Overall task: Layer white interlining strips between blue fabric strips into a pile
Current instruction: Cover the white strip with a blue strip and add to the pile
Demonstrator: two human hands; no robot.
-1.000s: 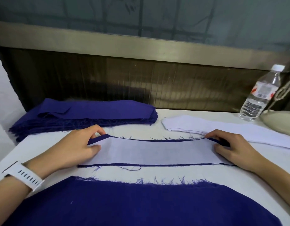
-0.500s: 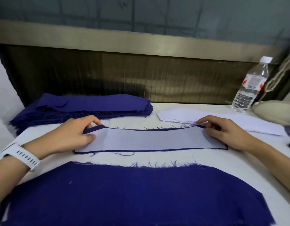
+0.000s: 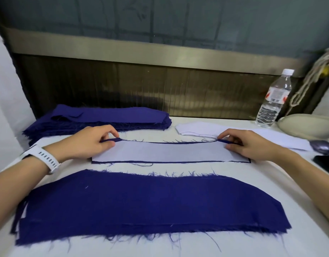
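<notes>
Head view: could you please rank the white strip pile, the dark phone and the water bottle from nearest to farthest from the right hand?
From the right hand:
1. White strip pile, just behind the fingers.
2. Dark phone, at the table's right edge.
3. Water bottle, far back right by the wall.

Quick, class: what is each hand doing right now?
Left hand: pinching the far left edge of the blue fabric strip.
Right hand: pinching its far right edge.

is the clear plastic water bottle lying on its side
No, the clear plastic water bottle stands upright with its white cap on top, at the far right of the white table.
</notes>
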